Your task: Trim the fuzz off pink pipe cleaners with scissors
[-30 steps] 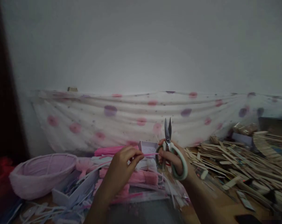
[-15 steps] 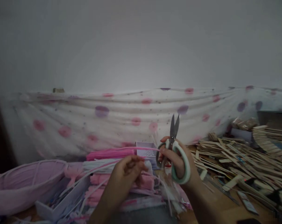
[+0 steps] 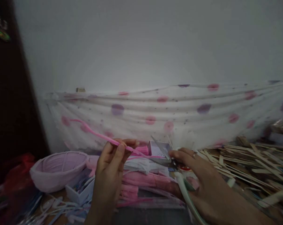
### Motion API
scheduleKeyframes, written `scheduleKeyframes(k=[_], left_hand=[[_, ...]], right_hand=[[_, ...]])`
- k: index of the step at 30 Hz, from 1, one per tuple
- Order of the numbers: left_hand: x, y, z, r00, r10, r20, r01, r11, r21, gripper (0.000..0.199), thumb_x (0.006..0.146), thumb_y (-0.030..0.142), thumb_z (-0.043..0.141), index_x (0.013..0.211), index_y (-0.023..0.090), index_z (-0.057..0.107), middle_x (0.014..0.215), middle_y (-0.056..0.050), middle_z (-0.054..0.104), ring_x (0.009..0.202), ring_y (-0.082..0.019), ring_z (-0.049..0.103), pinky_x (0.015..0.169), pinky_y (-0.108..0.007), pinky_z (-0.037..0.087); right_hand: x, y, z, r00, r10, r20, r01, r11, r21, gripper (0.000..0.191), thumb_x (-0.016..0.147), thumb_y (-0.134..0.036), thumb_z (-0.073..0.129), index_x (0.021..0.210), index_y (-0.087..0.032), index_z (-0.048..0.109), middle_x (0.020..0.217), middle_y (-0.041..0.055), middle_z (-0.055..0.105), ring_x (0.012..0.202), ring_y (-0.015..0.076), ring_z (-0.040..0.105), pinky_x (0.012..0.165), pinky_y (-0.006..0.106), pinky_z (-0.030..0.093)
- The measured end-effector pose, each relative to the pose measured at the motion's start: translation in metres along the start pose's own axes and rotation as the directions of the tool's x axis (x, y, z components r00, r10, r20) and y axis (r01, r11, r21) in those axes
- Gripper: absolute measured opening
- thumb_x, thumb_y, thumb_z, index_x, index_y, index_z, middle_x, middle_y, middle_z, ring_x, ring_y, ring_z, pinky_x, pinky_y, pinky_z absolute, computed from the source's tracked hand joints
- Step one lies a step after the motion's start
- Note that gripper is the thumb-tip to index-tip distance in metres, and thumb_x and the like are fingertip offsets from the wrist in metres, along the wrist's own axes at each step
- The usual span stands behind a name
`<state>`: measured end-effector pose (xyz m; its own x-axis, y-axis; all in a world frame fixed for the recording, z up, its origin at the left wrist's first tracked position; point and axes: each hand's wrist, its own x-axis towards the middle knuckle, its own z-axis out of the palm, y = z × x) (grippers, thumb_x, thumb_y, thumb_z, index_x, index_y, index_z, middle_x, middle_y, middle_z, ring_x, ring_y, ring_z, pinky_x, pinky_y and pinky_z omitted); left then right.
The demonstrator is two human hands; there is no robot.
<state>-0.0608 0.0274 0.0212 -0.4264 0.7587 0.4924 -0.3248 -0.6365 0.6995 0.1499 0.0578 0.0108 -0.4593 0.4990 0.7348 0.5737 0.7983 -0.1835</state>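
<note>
Pinched between the thumb and fingers of my left hand (image 3: 112, 168) is a bright pink pipe cleaner (image 3: 96, 133), whose free end reaches up to the left. Its other part runs right toward the scissors (image 3: 161, 148). My right hand (image 3: 199, 175) grips these scissors by their pale green and white handles, with the blades spread apart and pointing left. The lower blade lies close to the pink strand; whether they touch is blurred. Below both hands are bundles of pink pipe cleaners (image 3: 148, 179) and a white bundle (image 3: 145, 164).
A pale pink basket (image 3: 58, 172) and an open box of small items (image 3: 79, 190) stand at the left. Behind the hands is a small box of beads (image 3: 157, 148). Wooden strips (image 3: 244, 162) are heaped at the right, before a dotted cloth (image 3: 136, 109).
The view has turned left. The scissors have swung from pointing up to pointing left, blades now wider apart. My left hand now holds up the pink pipe cleaner, its end out to the left.
</note>
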Motion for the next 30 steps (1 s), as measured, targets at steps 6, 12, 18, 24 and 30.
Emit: scheduleKeyframes(k=[6,12,18,24,30], left_hand=[[-0.008,0.011,0.003,0.996,-0.029,0.089,0.036,0.996,-0.08,0.017,0.078,0.033,0.069,0.078,0.021,0.057,0.088,-0.006,0.076,0.075,-0.017,0.072,0.074,-0.029,0.057],[-0.009,0.01,0.006,0.996,0.002,0.094,0.009,0.993,-0.116,0.014,0.079,0.032,0.068,0.078,0.022,0.058,0.087,-0.005,0.076,0.08,-0.018,0.072,0.073,-0.026,0.058],[-0.01,0.01,0.006,0.999,0.01,0.037,-0.007,0.997,-0.08,0.017,0.077,0.032,0.07,0.08,0.022,0.056,0.083,-0.005,0.076,0.084,-0.021,0.072,0.072,-0.03,0.059],[-0.01,0.007,0.007,1.0,0.006,0.017,-0.005,0.997,-0.079,0.019,0.077,0.034,0.07,0.082,0.022,0.055,0.083,-0.004,0.076,0.085,-0.021,0.072,0.071,-0.029,0.059],[-0.011,0.003,0.012,0.999,-0.016,-0.028,0.012,0.99,-0.143,0.02,0.076,0.032,0.071,0.081,0.02,0.055,0.082,-0.003,0.076,0.082,-0.02,0.072,0.067,-0.026,0.059]], right_hand=[[-0.002,-0.012,-0.002,0.993,-0.117,0.003,0.116,0.985,-0.124,0.046,0.074,-0.049,0.067,0.113,-0.027,0.06,0.096,0.0089,0.067,0.075,0.0259,0.064,0.059,0.039,0.054],[-0.004,-0.011,-0.001,0.992,-0.126,0.0,0.124,0.978,-0.169,0.041,0.079,-0.053,0.062,0.109,-0.025,0.063,0.096,0.0097,0.068,0.073,0.0243,0.064,0.058,0.036,0.052],[-0.005,-0.011,0.0,0.993,-0.115,-0.004,0.111,0.971,-0.21,0.04,0.078,-0.053,0.063,0.108,-0.027,0.064,0.096,0.0086,0.068,0.076,0.0248,0.065,0.058,0.036,0.051],[-0.006,-0.011,0.0,0.99,-0.137,0.022,0.139,0.961,-0.239,0.042,0.075,-0.049,0.067,0.11,-0.027,0.062,0.098,0.008,0.069,0.081,0.0253,0.065,0.063,0.036,0.051],[-0.005,-0.013,0.002,0.984,-0.168,-0.056,0.145,0.947,-0.287,0.037,0.077,-0.041,0.063,0.109,-0.024,0.06,0.093,0.0082,0.068,0.072,0.0229,0.064,0.058,0.035,0.05]])
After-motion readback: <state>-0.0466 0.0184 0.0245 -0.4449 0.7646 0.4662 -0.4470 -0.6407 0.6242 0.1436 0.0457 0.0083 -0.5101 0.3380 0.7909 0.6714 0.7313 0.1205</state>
